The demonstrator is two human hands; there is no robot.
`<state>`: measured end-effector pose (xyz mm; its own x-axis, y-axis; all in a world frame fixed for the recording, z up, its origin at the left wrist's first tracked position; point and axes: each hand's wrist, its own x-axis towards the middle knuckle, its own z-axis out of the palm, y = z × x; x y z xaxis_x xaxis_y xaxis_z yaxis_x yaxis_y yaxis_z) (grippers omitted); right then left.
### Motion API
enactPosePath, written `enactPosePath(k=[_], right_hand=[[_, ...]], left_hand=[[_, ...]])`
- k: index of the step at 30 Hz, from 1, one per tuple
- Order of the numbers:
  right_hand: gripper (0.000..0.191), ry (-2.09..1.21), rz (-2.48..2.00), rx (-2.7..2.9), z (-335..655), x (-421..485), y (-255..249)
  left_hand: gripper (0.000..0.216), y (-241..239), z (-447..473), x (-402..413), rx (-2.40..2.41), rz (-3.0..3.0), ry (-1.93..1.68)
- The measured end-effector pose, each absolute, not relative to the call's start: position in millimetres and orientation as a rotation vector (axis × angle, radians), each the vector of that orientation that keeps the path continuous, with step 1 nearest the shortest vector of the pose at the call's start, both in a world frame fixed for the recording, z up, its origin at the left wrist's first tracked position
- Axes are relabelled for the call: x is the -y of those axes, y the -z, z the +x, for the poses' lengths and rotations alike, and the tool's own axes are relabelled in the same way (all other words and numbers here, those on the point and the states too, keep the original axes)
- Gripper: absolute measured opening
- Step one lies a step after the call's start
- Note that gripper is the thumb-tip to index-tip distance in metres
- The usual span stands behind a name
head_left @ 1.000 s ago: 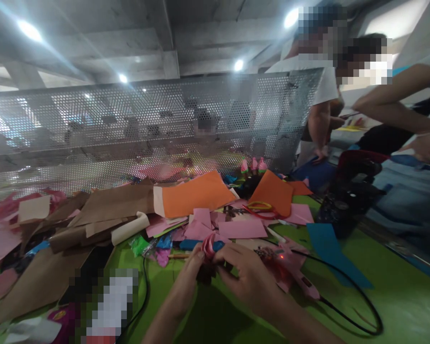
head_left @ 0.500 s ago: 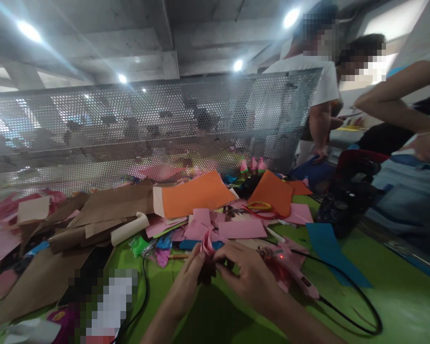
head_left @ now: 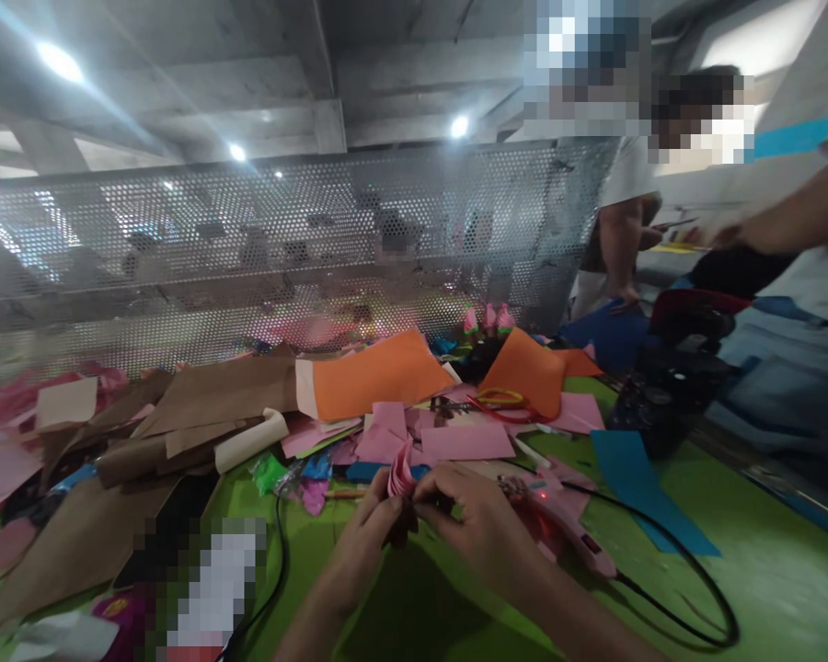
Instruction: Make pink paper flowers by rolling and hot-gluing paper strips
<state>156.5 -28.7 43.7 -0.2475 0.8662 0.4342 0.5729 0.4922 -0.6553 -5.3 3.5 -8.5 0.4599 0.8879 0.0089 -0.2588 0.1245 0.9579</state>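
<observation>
Left hand (head_left: 369, 538) and right hand (head_left: 479, 524) pinch folded pink paper (head_left: 398, 478) above green table (head_left: 765, 588), glue gun (head_left: 569, 533) beside.

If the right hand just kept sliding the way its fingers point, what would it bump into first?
Its fingers point left, so the right hand would press into the folded pink paper it pinches, then almost at once the left hand gripping the same piece. Depth is hard to judge here.

A small folded pink paper piece (head_left: 400, 478) stands upright, pinched just above the green tabletop.
</observation>
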Motion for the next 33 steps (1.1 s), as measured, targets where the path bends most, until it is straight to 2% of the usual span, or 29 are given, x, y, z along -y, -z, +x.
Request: enactPosePath(k=[7,11,24,30,33], right_hand=[[0.007,-0.609,-1.115,1.715,164,22,-45],[0.011,-0.65,-1.084,1.753,168,18,-45],[0.012,-0.55,-1.131,1.928,167,21,-50],[0.013,-0.472,-1.049,1.869,163,28,-49],[0.014,-0.437,-1.059,1.902,163,29,-45]], left_hand=[[0.07,12,-5,-4,-0.741,1.109,-0.935],[0.072,10,-4,-4,-0.71,1.116,-0.951],[0.059,15,-8,-16,-0.53,1.152,-0.887],[0.033,3,-5,-5,-0.787,1.261,-0.908],[0.03,-4,-5,3,-0.848,1.316,-0.921]])
